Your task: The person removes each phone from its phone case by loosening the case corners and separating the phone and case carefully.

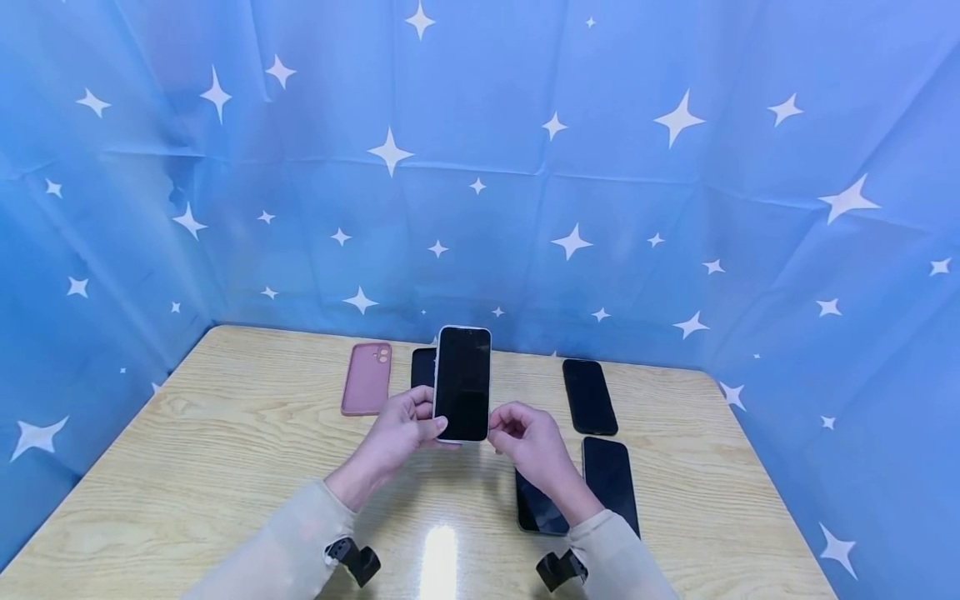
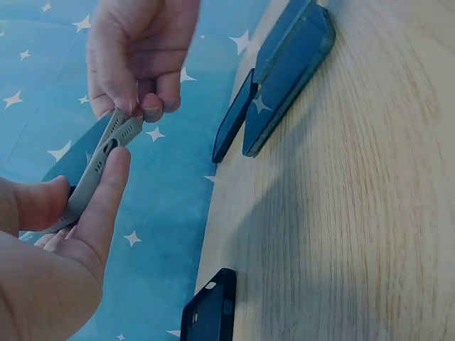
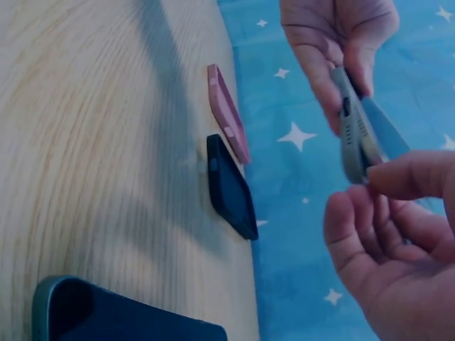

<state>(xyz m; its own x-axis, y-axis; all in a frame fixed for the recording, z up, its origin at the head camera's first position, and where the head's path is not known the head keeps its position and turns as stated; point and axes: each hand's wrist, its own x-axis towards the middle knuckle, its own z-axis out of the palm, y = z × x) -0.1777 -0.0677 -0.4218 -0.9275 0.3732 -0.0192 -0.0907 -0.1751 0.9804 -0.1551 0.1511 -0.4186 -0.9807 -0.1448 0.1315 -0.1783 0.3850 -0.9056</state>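
Note:
A smartphone (image 1: 463, 383) with a dark screen is held upright above the table, its screen towards me. My left hand (image 1: 405, 429) grips its lower left side, thumb on the front and fingers behind. Around the phone is a pale grey phone case (image 2: 129, 130); in the left wrist view a gap parts case and phone at the bottom corner. At that corner, on the lower right, my right hand (image 1: 528, 437) pinches the case edge between thumb and curled fingers. The right wrist view shows the right thumb (image 3: 409, 174) at the gap.
On the wooden table (image 1: 247, 450), a pink phone case (image 1: 367, 379) lies at the back left, beside a black case (image 1: 423, 367) partly hidden by the held phone. Three dark phones lie to the right: one behind (image 1: 590, 396), one nearer (image 1: 611, 479), one under my right wrist (image 1: 538, 508).

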